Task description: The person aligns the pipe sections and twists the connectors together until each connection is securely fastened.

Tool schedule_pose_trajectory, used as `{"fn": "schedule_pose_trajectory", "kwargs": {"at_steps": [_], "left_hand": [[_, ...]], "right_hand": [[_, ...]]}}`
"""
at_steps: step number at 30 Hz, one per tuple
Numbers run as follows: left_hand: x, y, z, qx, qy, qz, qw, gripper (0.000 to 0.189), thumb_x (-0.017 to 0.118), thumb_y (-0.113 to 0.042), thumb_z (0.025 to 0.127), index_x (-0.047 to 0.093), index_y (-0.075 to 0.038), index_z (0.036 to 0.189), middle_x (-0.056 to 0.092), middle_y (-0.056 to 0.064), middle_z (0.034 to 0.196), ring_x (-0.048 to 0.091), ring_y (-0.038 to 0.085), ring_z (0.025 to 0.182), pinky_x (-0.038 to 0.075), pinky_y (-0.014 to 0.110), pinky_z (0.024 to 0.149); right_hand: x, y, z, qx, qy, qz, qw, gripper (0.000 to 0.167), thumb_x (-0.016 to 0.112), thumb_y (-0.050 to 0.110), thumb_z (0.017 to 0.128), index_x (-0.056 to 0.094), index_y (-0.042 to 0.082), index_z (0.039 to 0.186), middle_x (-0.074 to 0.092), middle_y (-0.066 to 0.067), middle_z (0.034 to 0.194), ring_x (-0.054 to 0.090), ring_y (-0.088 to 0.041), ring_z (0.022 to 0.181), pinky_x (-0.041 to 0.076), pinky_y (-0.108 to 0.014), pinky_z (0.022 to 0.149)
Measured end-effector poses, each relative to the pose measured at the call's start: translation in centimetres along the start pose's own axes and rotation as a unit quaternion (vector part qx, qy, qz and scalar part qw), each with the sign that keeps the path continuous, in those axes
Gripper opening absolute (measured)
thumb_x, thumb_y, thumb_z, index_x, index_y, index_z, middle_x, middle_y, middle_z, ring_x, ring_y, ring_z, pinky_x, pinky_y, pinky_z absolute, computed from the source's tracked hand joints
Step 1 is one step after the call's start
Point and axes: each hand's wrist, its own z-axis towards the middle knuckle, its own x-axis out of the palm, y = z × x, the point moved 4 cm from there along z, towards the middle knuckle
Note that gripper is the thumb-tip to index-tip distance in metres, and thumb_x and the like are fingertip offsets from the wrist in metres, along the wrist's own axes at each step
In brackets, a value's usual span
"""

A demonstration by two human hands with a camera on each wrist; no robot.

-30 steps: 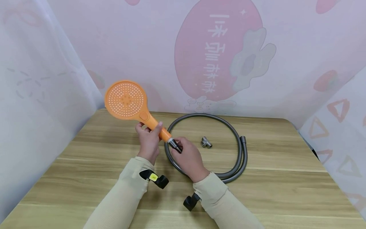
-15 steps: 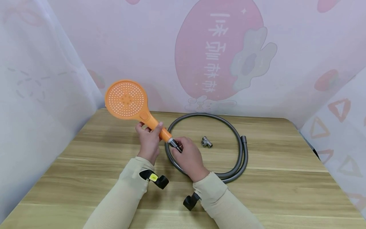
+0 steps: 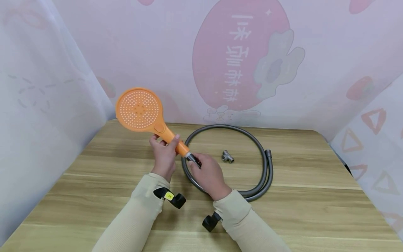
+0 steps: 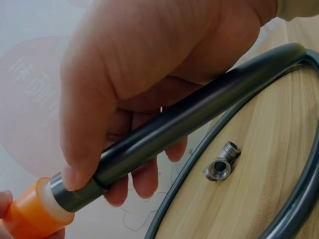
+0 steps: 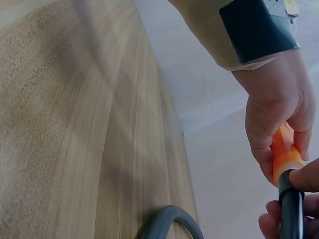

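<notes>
My left hand grips the handle of an orange shower head, whose round face of small holes tilts up and left above the table. A dark end nut of a grey shower hose meets the white collar at the handle's end. Around that nut and the hose just behind it, my right hand has its thumb and fingers curled; the thumb lies on the nut in the left wrist view. Seen from the right wrist, the orange handle sits between the left hand's fingers and thumb.
The hose loops over the wooden table, its free end lying at the right. Inside the loop lies a small metal tee fitting. A printed curtain stands behind the table and along both sides.
My right hand's fingers have shifted slightly around the hose nut, the thumb lower and the fingertips more hidden. The left hand and shower head hold nearly still.
</notes>
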Motion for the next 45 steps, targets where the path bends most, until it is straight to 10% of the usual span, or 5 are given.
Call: {"fn": "schedule_pose_trajectory", "kwargs": {"at_steps": [45], "left_hand": [[0.14,-0.06,-0.36,0.004,0.003,-0.002,1.0,0.071,0.062,-0.011,0.094,0.009,-0.016,0.141,0.042,0.019,0.129,0.06,0.028,0.104,0.052,0.037,0.086]], "right_hand": [[-0.56,0.0,-0.14,0.011,-0.031,0.004,0.9994,0.02,0.069,0.021,0.087,0.068,0.009,0.103,0.063,0.0,0.085,0.052,-0.012,0.069,0.044,-0.026,0.058]]}}
